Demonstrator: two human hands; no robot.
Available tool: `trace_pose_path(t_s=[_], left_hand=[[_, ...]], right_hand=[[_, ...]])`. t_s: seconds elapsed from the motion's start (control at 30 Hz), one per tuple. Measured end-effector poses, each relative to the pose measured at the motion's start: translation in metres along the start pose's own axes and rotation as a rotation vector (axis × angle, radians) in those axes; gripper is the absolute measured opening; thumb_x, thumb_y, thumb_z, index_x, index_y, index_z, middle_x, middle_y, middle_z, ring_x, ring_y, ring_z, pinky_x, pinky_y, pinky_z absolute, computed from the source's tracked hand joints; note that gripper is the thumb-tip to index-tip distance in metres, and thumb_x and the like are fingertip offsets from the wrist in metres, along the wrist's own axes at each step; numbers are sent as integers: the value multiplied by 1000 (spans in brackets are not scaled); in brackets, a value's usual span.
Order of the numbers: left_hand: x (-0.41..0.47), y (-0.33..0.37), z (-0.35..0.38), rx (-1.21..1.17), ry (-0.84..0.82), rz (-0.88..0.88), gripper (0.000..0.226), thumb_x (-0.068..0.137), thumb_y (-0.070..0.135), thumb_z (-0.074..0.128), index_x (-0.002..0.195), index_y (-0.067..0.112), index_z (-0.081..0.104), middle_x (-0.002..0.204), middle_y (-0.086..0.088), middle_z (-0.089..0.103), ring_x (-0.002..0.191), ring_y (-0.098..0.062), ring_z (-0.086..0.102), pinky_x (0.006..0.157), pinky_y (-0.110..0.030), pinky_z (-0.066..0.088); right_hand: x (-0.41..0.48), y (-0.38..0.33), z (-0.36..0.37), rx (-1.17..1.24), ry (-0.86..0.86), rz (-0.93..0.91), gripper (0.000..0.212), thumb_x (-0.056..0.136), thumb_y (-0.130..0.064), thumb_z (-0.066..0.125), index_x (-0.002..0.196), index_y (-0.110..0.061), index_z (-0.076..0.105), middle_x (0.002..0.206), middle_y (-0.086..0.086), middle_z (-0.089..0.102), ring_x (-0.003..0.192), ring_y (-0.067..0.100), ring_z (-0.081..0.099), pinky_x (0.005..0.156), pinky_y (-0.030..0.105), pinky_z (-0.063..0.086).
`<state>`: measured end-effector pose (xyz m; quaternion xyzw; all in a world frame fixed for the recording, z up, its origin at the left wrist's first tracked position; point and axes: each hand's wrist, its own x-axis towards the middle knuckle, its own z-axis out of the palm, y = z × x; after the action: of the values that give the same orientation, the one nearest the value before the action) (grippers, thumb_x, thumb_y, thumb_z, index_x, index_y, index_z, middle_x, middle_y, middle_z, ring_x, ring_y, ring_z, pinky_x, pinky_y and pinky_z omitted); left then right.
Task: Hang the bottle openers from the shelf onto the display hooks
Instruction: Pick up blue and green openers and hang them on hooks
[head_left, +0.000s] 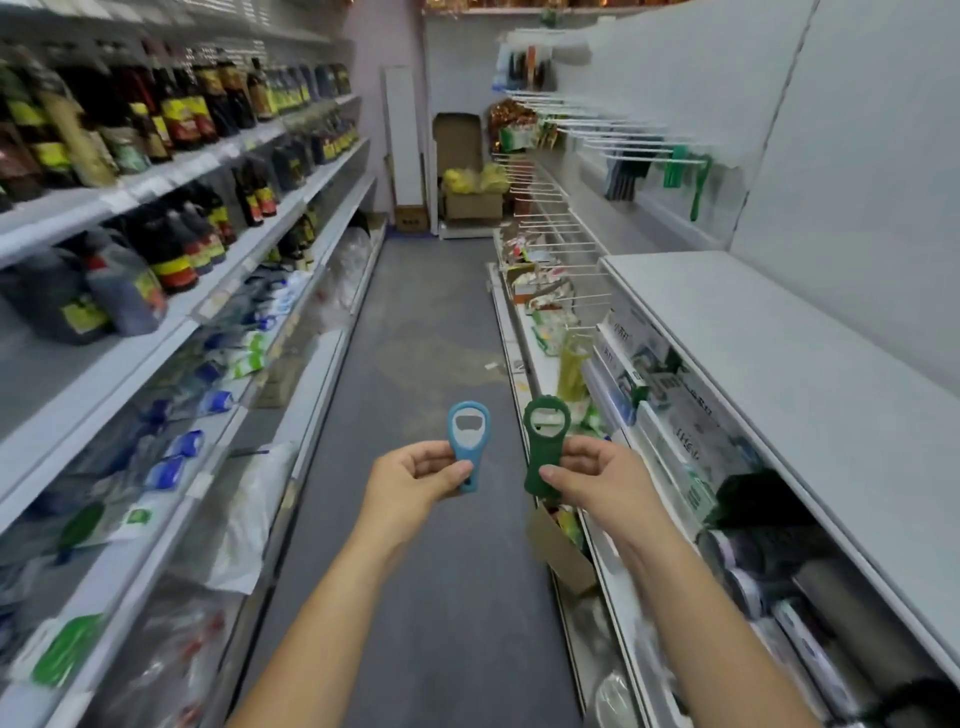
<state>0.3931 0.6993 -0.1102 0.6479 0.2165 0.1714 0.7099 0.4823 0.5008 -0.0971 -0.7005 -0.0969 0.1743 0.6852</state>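
Note:
My left hand (415, 475) pinches a blue bottle opener (467, 431) by its lower end, head upward. Beside it my right hand (592, 478) pinches a dark green bottle opener (543, 441) the same way. Both are held over the aisle floor in front of me, a small gap apart. White display hooks (623, 130) stick out of the right wall panel at upper right; green openers (675, 166) and dark items hang on the nearest ones. A flat white shelf top (779, 332) lies to the right of my hands.
Shelves of dark sauce bottles (182, 114) and bagged goods line the left side. The right gondola holds boxed goods (675, 410) and more wire hooks (556, 228) with packets. A cardboard box (561, 551) sits low on the right; more boxes (467, 202) close the aisle's far end.

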Motion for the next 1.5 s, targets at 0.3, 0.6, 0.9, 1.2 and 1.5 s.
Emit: trace_pose_path(t_s=[0.3, 0.6, 0.9, 1.2, 1.5], left_hand=[[168, 4, -12, 24, 17, 4, 22, 83, -3, 76, 104, 3, 74, 93, -16, 78, 82, -21, 74, 72, -28, 61], [381, 15, -38, 12, -41, -25, 23, 84, -3, 75, 107, 0, 73, 95, -16, 78, 82, -21, 74, 72, -27, 62], [574, 43, 11, 44, -229, -16, 25, 82, -5, 76, 105, 1, 72, 92, -13, 78, 78, -19, 73, 71, -29, 62], [740, 62, 103, 94, -377, 10, 18, 83, -8, 73, 98, 2, 73, 82, -7, 77, 72, -12, 73, 69, -25, 62], [871, 77, 184, 116, -593, -13, 17, 83, -5, 75, 97, 4, 74, 86, -11, 79, 76, -18, 74, 70, -28, 62]], right_hand=[[169, -10, 34, -3, 10, 19, 26, 82, 7, 74, 100, -11, 70, 99, 16, 76, 93, 31, 75, 83, 40, 61], [352, -35, 97, 11, 86, 35, 21, 84, 12, 69, 99, -3, 71, 87, 12, 76, 73, 20, 73, 67, 27, 62], [511, -65, 85, 5, 252, 4, 23, 85, 10, 69, 101, -6, 71, 83, 8, 75, 67, 11, 73, 62, 20, 57], [677, -75, 35, 36, 400, -4, 20, 84, 5, 73, 101, -5, 72, 91, 15, 77, 79, 23, 75, 68, 25, 59], [773, -91, -2, 72, 625, 9, 18, 85, 4, 72, 99, -8, 72, 89, 11, 78, 81, 21, 74, 78, 31, 61]])
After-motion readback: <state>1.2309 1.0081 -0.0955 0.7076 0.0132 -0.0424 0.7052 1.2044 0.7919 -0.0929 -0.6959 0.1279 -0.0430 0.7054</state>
